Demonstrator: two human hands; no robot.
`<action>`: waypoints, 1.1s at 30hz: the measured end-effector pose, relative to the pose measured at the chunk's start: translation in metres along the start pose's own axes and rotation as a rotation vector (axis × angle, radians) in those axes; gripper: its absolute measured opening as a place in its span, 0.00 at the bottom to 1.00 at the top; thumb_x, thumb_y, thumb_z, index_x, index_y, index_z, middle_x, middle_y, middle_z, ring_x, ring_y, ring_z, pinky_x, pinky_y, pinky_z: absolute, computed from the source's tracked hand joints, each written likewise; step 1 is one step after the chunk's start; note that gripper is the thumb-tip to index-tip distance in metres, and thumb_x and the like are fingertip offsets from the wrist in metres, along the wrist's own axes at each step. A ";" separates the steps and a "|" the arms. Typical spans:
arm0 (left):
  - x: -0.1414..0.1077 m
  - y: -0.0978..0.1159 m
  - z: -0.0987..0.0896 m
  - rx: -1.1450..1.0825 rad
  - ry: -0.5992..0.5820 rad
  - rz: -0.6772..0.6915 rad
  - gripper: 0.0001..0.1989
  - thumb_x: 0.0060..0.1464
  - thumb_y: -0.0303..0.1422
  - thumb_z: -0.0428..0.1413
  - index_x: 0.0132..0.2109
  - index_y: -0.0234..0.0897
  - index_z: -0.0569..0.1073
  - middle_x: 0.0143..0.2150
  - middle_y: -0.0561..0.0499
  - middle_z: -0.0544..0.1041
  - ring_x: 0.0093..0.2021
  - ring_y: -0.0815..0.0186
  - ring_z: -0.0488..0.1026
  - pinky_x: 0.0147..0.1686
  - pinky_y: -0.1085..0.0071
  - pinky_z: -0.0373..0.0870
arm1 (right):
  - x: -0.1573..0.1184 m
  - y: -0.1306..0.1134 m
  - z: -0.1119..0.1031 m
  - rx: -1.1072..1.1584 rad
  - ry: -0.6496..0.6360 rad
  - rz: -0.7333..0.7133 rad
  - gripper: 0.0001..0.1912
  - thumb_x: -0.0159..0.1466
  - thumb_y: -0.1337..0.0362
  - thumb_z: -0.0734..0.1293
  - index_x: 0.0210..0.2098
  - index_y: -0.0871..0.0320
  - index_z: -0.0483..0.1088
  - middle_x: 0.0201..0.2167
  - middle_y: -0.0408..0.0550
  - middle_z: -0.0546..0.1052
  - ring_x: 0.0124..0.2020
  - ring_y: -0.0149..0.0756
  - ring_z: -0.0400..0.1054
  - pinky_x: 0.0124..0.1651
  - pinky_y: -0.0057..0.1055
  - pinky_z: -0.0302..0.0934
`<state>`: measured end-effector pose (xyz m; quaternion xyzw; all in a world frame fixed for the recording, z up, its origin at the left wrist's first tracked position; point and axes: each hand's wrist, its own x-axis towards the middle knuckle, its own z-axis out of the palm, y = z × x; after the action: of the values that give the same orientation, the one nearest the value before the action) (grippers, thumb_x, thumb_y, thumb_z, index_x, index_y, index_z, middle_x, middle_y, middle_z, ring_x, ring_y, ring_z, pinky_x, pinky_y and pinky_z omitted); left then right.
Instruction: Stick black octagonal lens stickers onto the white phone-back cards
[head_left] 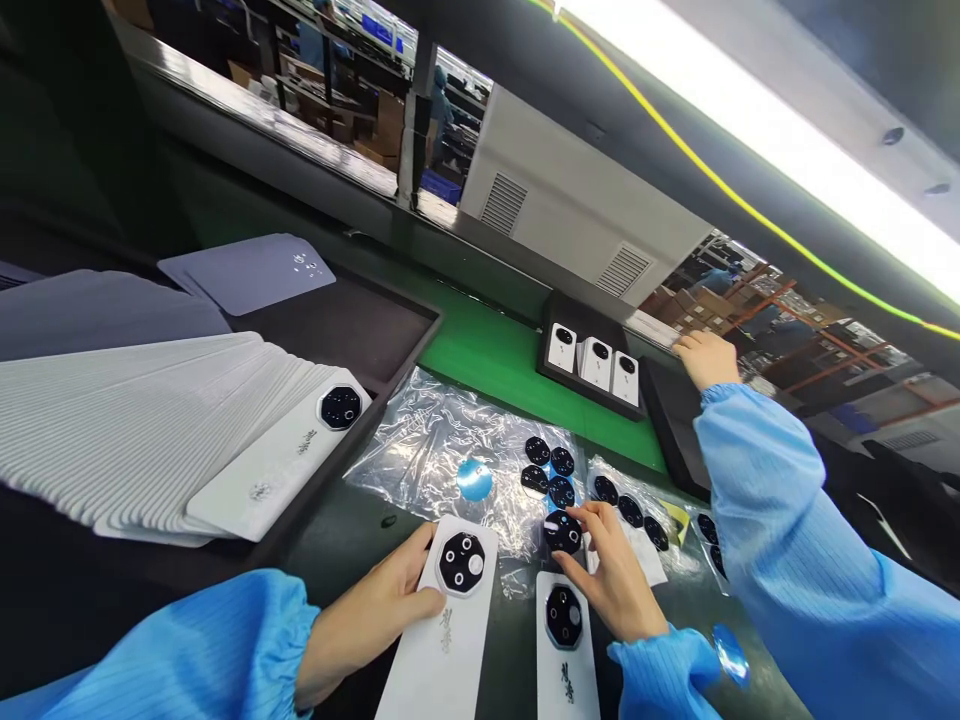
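My left hand [379,620] grips the edge of a white phone back cover [431,665], thumb on its face. A black octagonal camera plate with pale rings sits at that cover's top end. My right hand [619,575] pinches a loose black camera lens plate [562,532] between thumb and fingers. Just below it lies a second white back cover [568,680] with its own black octagonal plate. Several black lens plates [561,492] rest on a clear plastic sheet [420,450], where a round blue film piece [474,480] also lies.
A fanned stack of white back covers [150,430] fills the left, with grey covers [247,275] behind. A black tray [592,395] holds white covers on the green bench [480,350]. At right, another person's blue-sleeved arm [780,500] reaches forward. A lamp [750,110] hangs overhead.
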<state>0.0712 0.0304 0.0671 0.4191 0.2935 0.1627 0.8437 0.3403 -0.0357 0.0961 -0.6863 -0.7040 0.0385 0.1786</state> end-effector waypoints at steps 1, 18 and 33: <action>0.000 0.001 0.001 0.005 -0.005 0.002 0.30 0.41 0.34 0.58 0.54 0.37 0.61 0.43 0.50 0.76 0.42 0.60 0.72 0.38 0.70 0.64 | -0.002 -0.005 -0.002 -0.002 -0.003 -0.004 0.17 0.58 0.64 0.64 0.47 0.49 0.64 0.41 0.49 0.70 0.39 0.46 0.71 0.33 0.40 0.72; -0.002 -0.005 -0.002 0.017 -0.077 0.063 0.21 0.47 0.29 0.53 0.50 0.36 0.63 0.33 0.54 0.74 0.32 0.67 0.70 0.30 0.74 0.62 | -0.035 -0.071 0.006 0.071 -0.106 -0.041 0.22 0.60 0.66 0.67 0.52 0.49 0.61 0.45 0.48 0.70 0.44 0.40 0.70 0.44 0.33 0.70; 0.000 -0.008 -0.005 0.035 -0.059 0.050 0.22 0.45 0.32 0.54 0.50 0.36 0.64 0.35 0.53 0.76 0.35 0.64 0.73 0.32 0.73 0.63 | -0.022 -0.074 0.005 0.044 -0.104 -0.014 0.20 0.58 0.69 0.67 0.49 0.52 0.62 0.42 0.48 0.71 0.41 0.40 0.71 0.35 0.33 0.71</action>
<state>0.0686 0.0287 0.0586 0.4457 0.2605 0.1662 0.8401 0.2683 -0.0600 0.1091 -0.6741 -0.7163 0.0885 0.1572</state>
